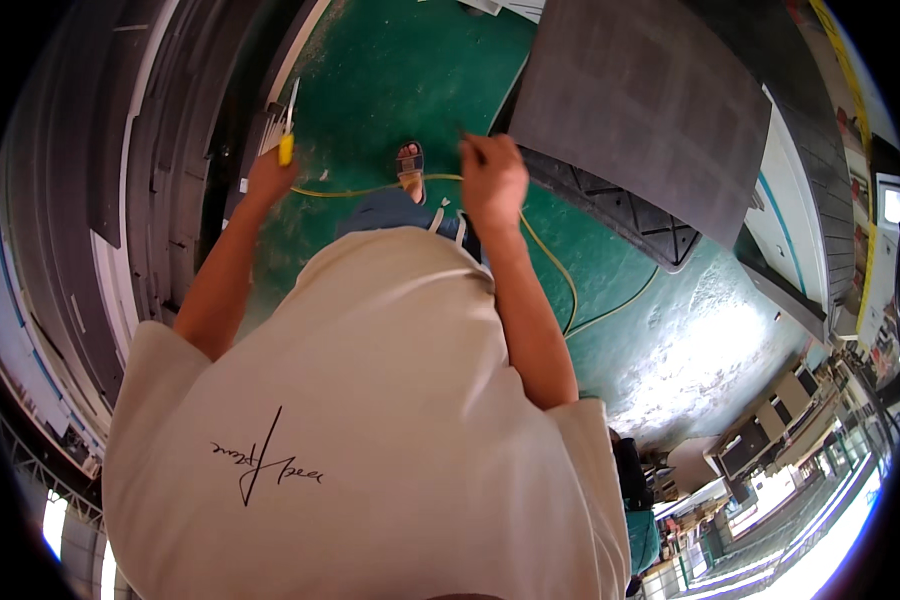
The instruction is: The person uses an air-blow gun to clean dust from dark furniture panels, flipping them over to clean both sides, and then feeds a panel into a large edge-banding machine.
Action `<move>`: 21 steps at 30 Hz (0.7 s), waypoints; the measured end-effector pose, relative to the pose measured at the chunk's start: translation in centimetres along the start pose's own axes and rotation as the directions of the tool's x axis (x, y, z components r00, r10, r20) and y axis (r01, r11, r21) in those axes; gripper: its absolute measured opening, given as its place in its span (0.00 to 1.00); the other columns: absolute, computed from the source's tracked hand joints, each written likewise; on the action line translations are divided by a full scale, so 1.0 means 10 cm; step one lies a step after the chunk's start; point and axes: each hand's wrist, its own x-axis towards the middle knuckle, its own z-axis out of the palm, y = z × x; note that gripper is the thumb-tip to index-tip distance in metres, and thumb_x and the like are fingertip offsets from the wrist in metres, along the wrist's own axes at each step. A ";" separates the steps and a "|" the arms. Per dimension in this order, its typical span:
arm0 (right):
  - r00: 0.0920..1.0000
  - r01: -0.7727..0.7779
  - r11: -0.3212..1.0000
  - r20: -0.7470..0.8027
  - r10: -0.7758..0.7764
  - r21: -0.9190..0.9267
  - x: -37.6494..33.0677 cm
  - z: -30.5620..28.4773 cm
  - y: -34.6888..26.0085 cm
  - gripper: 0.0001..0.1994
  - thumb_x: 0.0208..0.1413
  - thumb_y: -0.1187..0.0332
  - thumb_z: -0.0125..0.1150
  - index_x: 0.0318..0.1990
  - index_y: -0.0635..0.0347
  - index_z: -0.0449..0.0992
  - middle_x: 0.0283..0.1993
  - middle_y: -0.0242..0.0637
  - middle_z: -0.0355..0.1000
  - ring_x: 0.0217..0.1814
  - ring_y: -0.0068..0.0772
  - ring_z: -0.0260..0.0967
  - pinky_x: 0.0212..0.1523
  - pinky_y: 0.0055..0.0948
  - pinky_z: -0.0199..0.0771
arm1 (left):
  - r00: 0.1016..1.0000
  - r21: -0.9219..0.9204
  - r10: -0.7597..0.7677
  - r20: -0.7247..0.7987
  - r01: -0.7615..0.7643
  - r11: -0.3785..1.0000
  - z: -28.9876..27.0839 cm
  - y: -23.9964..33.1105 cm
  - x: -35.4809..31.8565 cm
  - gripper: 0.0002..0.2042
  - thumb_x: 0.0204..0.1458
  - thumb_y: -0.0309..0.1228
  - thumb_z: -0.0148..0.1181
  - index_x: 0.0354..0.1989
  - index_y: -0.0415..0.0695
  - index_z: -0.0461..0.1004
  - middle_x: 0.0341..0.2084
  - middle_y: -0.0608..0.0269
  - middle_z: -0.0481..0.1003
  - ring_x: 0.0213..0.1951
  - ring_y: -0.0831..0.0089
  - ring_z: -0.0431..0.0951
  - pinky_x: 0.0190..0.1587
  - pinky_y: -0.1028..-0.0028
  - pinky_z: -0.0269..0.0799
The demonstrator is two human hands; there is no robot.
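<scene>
My left hand [268, 182] is closed round a yellow-handled knife [287, 148], its long thin pale blade pointing away from me. That hand is beside the stacked boards on the left. My right hand [494, 185] hangs in the air with fingers curled and thumb side turned inward. Whatever it pinches, if anything, is too small and dark to make out. Just right of it lies the corner of a large dark grey board [640, 110], resting on a black plastic pallet [660, 235]. The right hand seems apart from the board.
A yellow hose [560, 265] snakes over the green floor [400, 70] near my sandalled foot [410, 160]. Long dark boards [175, 150] are stacked at the left. More panels [785, 215] stand at the right, with cluttered benches [770, 420] farther off.
</scene>
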 end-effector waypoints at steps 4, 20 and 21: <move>0.967 -0.175 0.976 -0.208 0.145 -0.131 0.07 -0.54 0.37 0.06 0.55 0.73 0.71 0.39 0.64 0.84 0.33 0.44 0.76 0.33 0.41 0.76 0.37 0.37 0.75 | 0.984 0.075 -0.171 -0.038 0.174 0.982 -0.13 -0.52 -0.17 0.20 0.53 0.29 0.59 0.55 0.43 0.70 0.43 0.42 0.80 0.47 0.40 0.80 0.48 0.49 0.75; 0.764 0.376 0.925 0.584 -0.276 -0.055 -0.18 -0.77 0.70 0.05 0.53 0.75 0.66 0.38 0.58 0.82 0.34 0.38 0.73 0.43 0.42 0.75 0.40 0.39 0.75 | 0.991 -0.197 0.131 -0.007 -0.129 0.972 -0.88 0.88 -0.20 0.24 0.59 0.46 0.65 0.52 0.39 0.71 0.38 0.42 0.79 0.41 0.44 0.81 0.45 0.56 0.75; 0.893 0.193 0.977 0.429 -0.135 -0.094 -0.31 -0.85 0.63 0.05 0.55 0.74 0.66 0.39 0.59 0.82 0.33 0.36 0.74 0.40 0.38 0.74 0.38 0.36 0.74 | 0.983 -0.181 0.170 0.066 -0.155 0.971 -0.94 1.00 -0.21 0.25 0.59 0.50 0.64 0.51 0.39 0.72 0.36 0.43 0.80 0.40 0.45 0.82 0.43 0.56 0.75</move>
